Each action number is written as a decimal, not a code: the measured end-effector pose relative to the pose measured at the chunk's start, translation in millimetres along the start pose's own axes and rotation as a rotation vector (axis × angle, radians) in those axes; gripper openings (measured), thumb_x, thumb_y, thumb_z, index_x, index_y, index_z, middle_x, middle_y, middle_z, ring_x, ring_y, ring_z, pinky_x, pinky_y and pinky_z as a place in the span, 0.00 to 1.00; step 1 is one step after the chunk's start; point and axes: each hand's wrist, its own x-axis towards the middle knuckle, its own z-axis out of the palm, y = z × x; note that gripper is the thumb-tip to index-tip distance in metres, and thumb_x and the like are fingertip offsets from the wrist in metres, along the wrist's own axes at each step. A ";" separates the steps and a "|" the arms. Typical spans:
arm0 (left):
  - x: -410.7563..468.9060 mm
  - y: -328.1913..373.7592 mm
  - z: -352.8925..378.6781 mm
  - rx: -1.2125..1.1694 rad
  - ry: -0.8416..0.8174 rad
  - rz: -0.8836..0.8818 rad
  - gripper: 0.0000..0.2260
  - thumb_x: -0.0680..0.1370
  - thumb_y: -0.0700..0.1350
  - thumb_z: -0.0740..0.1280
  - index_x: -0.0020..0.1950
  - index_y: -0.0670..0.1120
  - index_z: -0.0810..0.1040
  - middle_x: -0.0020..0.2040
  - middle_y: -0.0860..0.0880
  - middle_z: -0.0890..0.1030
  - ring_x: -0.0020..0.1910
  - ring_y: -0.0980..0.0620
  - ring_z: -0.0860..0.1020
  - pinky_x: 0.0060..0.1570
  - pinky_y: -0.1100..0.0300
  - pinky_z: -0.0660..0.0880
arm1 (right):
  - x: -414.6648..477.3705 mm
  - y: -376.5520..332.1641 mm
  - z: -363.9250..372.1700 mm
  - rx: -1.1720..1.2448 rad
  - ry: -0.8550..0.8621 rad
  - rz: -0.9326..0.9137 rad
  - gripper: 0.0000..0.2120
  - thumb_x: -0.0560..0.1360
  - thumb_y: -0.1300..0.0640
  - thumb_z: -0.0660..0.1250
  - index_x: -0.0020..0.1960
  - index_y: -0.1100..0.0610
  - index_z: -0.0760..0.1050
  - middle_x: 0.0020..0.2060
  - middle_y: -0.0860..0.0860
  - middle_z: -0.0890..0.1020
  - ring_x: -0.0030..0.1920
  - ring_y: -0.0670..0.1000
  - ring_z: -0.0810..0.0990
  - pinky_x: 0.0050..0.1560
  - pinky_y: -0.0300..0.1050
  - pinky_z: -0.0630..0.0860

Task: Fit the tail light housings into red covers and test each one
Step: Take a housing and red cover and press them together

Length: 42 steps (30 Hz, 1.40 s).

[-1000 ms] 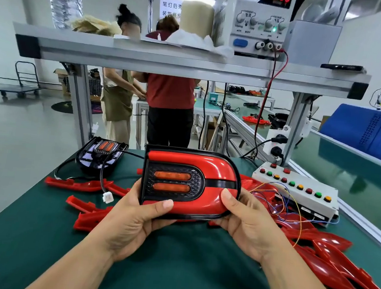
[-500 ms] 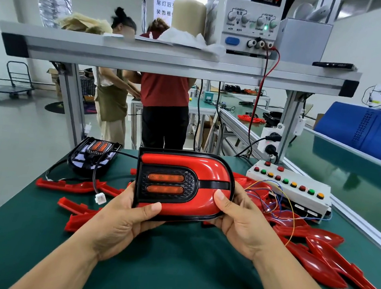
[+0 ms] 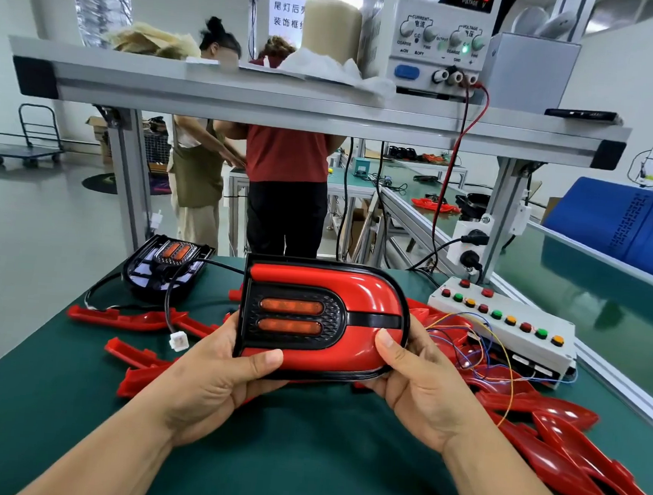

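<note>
I see assembled tail light [image 3: 323, 321] frame centre, long axis left-right; left hand [image 3: 208, 386], right hand [image 3: 423, 391] clasp opposite ends; connector [image 3: 179, 341] dangles nearer left hand.

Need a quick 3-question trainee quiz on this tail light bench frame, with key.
1. True or false: both hands grip the assembled red-and-black tail light, the left hand at its lower left and the right hand at its lower right.
2. What voltage does the grey bench power supply show in red digits?
3. The white plug connector on the black cable is: A) plugged into the white button box; B) hanging loose, unplugged; C) lying on the shelf.

Key: 1 true; 2 12.00; 3 B.
</note>
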 end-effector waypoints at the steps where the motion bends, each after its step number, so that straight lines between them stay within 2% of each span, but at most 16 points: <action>1: -0.6 0.3 -0.2 -0.012 -0.003 -0.002 0.25 0.71 0.36 0.69 0.68 0.46 0.72 0.63 0.44 0.81 0.61 0.44 0.80 0.50 0.57 0.80 | 0.3 -0.9 -1.1 0.035 -0.018 0.014 0.20 0.71 0.56 0.68 0.62 0.58 0.75 0.53 0.61 0.83 0.47 0.57 0.84 0.50 0.55 0.81; 5: -2.1 1.1 0.4 -0.052 -0.003 -0.026 0.25 0.71 0.37 0.68 0.68 0.48 0.72 0.63 0.45 0.81 0.61 0.46 0.80 0.49 0.58 0.80 | 3.0 -1.4 -5.7 0.069 0.022 0.037 0.16 0.73 0.53 0.66 0.59 0.57 0.78 0.47 0.60 0.84 0.41 0.57 0.84 0.45 0.54 0.81; 9: -3.5 4.7 1.7 -0.056 -0.016 -0.009 0.22 0.75 0.41 0.68 0.69 0.48 0.73 0.65 0.47 0.80 0.64 0.48 0.78 0.52 0.60 0.79 | 5.6 0.2 -7.1 0.089 0.062 0.016 0.10 0.72 0.52 0.67 0.51 0.52 0.82 0.44 0.58 0.85 0.38 0.57 0.85 0.43 0.53 0.81; 14: 2.2 2.5 1.8 -0.027 0.120 0.090 0.15 0.74 0.42 0.66 0.58 0.47 0.84 0.61 0.47 0.82 0.59 0.53 0.81 0.47 0.65 0.79 | 6.6 -2.5 -10.5 0.165 0.110 0.002 0.13 0.71 0.52 0.67 0.54 0.54 0.78 0.43 0.58 0.86 0.37 0.56 0.85 0.41 0.51 0.83; 18: 4.6 -0.4 0.2 0.043 0.158 0.116 0.14 0.75 0.44 0.66 0.59 0.46 0.83 0.61 0.46 0.82 0.61 0.50 0.80 0.50 0.63 0.79 | 7.0 -0.8 -8.0 0.156 0.118 -0.007 0.09 0.71 0.52 0.67 0.50 0.52 0.79 0.41 0.56 0.86 0.35 0.55 0.85 0.39 0.50 0.82; 23: 7.5 -1.3 2.1 0.068 0.155 0.142 0.14 0.75 0.43 0.66 0.59 0.43 0.83 0.60 0.44 0.82 0.61 0.48 0.80 0.50 0.62 0.79 | 7.9 -1.2 -9.4 0.129 0.144 -0.054 0.08 0.71 0.52 0.66 0.50 0.52 0.78 0.40 0.55 0.86 0.35 0.54 0.85 0.40 0.50 0.82; 26: 7.9 -2.4 3.0 0.025 0.174 0.139 0.16 0.74 0.42 0.66 0.60 0.41 0.82 0.60 0.44 0.83 0.60 0.48 0.80 0.48 0.63 0.79 | 7.9 -1.6 -9.9 0.119 0.125 -0.067 0.11 0.72 0.52 0.66 0.52 0.54 0.79 0.42 0.56 0.86 0.38 0.55 0.85 0.42 0.51 0.82; 30: 7.2 -2.4 2.6 -0.007 0.190 0.147 0.15 0.74 0.42 0.67 0.59 0.42 0.83 0.60 0.44 0.82 0.61 0.48 0.80 0.50 0.62 0.80 | 5.7 -1.2 -5.8 0.056 0.085 -0.063 0.24 0.72 0.47 0.65 0.63 0.59 0.75 0.52 0.59 0.84 0.48 0.57 0.84 0.54 0.57 0.80; 32: 7.0 -3.1 3.6 -0.014 0.183 0.146 0.15 0.74 0.42 0.67 0.59 0.45 0.83 0.61 0.45 0.82 0.61 0.48 0.80 0.50 0.62 0.80 | 4.5 0.8 -2.1 0.022 0.061 -0.096 0.25 0.70 0.53 0.71 0.65 0.57 0.72 0.54 0.57 0.84 0.50 0.55 0.84 0.48 0.52 0.83; 35: 7.7 -3.9 4.7 -0.014 0.152 0.149 0.15 0.74 0.42 0.67 0.60 0.46 0.83 0.61 0.45 0.82 0.60 0.48 0.80 0.50 0.62 0.80 | 3.4 5.6 2.2 -0.002 0.094 -0.109 0.31 0.64 0.62 0.77 0.65 0.51 0.71 0.54 0.57 0.83 0.49 0.56 0.84 0.41 0.46 0.81; 42: 11.5 -8.0 6.1 -0.004 0.171 0.149 0.15 0.73 0.44 0.68 0.58 0.47 0.84 0.60 0.46 0.83 0.60 0.49 0.81 0.49 0.62 0.80 | 2.0 5.1 3.1 -0.026 0.143 -0.127 0.33 0.62 0.59 0.76 0.65 0.50 0.70 0.53 0.57 0.84 0.48 0.57 0.84 0.39 0.45 0.80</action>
